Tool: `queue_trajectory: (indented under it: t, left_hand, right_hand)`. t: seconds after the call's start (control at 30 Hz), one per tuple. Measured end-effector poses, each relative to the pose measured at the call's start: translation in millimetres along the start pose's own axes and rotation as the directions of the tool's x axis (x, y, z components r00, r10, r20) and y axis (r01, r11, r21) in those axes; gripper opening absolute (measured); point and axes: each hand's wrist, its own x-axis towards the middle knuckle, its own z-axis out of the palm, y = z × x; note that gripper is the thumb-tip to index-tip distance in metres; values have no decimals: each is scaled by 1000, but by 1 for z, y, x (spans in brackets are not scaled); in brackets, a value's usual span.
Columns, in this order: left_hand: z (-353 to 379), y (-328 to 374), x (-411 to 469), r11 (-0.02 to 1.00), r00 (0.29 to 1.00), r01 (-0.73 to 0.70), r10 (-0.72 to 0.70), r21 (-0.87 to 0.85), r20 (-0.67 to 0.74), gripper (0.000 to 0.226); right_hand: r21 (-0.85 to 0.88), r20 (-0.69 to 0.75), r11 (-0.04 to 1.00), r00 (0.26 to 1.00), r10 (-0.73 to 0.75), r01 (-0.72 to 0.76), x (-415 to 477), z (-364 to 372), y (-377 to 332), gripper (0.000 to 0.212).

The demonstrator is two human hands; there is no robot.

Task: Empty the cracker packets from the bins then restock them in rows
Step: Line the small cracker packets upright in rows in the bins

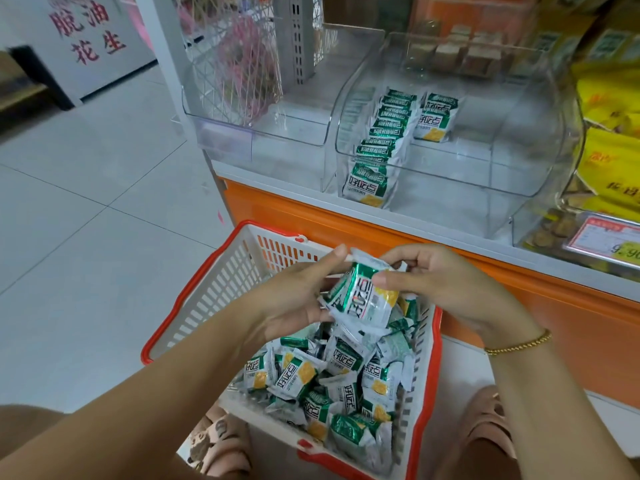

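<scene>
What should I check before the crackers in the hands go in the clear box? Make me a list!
1. Grip: the left hand and the right hand both hold the held packets. Ok.
2. Room: the clear bin has bare floor in front of the lone packet that starts a second row. Ok.
3. First row: it stands in a line along the bin's left side. Ok.
4. Held packets all facing one way: cannot tell, only the front one shows.
5. Safety net: the basket sits under the hands. Ok.
6. Bin fully stocked: not ok, many loose packets lie in the basket.
</scene>
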Motion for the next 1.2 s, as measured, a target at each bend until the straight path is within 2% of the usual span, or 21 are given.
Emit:
queue_trajectory:
  t: [0.13,0.2,0.3,0.37,0.47,0.53,0.67,0.8,0.9,0.97,1.03,1.13,1.2]
  left_hand:
    - [4,15,-4,994,991,-104,102,25,84,55]
    - [7,23,-1,986,988,-148,144,72,62,60]
    - [11,35,4,953,976,-216,216,210,26,71]
    - [13,46,5,893,959,-277,281,355,44,68]
    - [14,65,7,799,933,-349,348,489,96,58]
    - [15,79,8,763,908,-404,400,505,122,55]
    - [14,104,16,743,855,-489,511,457,84,62]
    - [20,122,26,734,804,-553,595,394,21,70]
    - [22,128,35,724,782,-520,617,454,-89,65]
    - [17,127,43,665,720,-477,671,574,-178,53]
    - [14,124,49,544,631,-417,750,728,-199,45]
    - [8,118,55,333,512,-303,847,893,-142,45]
    - [3,119,56,308,487,-282,862,909,-141,47]
  right_hand:
    - [248,-143,969,990,18,18,4,-1,2,32]
    - [301,-188,953,982,26,33,5,-2,1,34]
    - [195,-209,980,978,0,42,3,-13,-6,38]
    - [104,-198,994,980,-24,45,4,-26,-13,50]
    - [59,-92,996,994,-55,61,10,-43,-30,66]
    - [4,-22,996,996,-84,84,15,-48,-45,74]
    - [-110,-10,988,994,-112,110,29,-51,-71,59]
    - [67,-21,993,995,-101,102,46,-66,-81,52]
    - [176,-175,981,983,-51,82,58,-92,-93,51]
    - [143,-343,988,939,4,48,72,-110,-99,46]
    - [16,-514,999,856,50,-49,94,-125,-99,30]
    - [-238,-644,928,762,70,-287,128,-146,-87,30]
    - [-347,-650,837,751,111,-424,146,-155,-77,51]
